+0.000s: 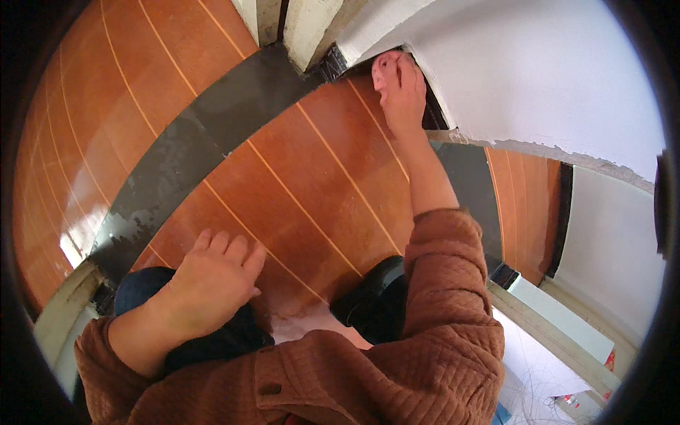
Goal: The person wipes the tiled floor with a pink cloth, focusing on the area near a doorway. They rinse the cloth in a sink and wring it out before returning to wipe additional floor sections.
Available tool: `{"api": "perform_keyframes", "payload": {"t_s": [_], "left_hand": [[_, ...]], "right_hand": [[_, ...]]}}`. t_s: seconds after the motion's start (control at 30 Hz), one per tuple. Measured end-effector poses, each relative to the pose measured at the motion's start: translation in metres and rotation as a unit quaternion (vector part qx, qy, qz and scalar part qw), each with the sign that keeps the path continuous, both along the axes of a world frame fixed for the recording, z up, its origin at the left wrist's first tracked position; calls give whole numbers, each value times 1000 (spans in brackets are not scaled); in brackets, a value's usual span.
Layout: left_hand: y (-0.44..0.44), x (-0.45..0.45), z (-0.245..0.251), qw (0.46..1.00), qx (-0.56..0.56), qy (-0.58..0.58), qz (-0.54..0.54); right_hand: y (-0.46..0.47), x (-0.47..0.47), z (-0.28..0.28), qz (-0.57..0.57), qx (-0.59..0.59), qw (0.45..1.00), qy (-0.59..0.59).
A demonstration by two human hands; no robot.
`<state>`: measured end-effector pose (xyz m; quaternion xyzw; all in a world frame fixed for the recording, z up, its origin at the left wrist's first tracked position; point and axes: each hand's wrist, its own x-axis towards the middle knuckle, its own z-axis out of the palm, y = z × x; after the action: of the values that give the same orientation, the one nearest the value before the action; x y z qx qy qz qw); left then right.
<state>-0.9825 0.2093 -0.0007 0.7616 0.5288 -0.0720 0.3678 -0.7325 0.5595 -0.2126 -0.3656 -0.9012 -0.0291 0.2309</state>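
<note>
My right hand (402, 98) stretches out to the base of the white wall and presses on a pink cloth (382, 69), which is bunched under its fingers. The cloth lies against the dark baseboard (435, 114) at the wall's corner, partly hidden by the hand. My left hand (220, 276) hangs over my bent knee with its fingers loosely spread, holding nothing. Below both hands lies the reddish-brown wood-pattern floor (297, 175) with pale lines.
A wet-looking dark stone threshold strip (212, 125) curves across the floor. Worn door frame pieces (313, 32) stand at the top. The white wall (510, 79) rises at the right, with another dark strip (467, 175) below it. My black shoe (377, 297) is close by.
</note>
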Motion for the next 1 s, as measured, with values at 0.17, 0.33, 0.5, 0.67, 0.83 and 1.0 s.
{"api": "perform_keyframes", "payload": {"t_s": [0.17, 0.33, 0.5, 0.67, 0.83, 1.0], "left_hand": [[5, 4, -4, 998, 60, -12, 2], [0, 2, -2, 997, 75, -15, 15], [-4, 1, 6, 999, 39, 2, 5], [-5, 6, 9, 1000, 20, -5, 2], [-2, 11, 10, 997, 72, -5, -2], [6, 14, 4, 998, 66, -21, -6]], "right_hand": [[9, 0, -18, -5, 145, 966, -215], [-32, 18, -43, -137, 3, 960, -244], [-26, 21, -16, -197, -289, 933, -83], [3, -15, -24, -10, -2, 999, 36], [-7, -56, -80, -133, -103, 981, 94], [-37, -25, -55, 11, -221, 972, -80]]}}
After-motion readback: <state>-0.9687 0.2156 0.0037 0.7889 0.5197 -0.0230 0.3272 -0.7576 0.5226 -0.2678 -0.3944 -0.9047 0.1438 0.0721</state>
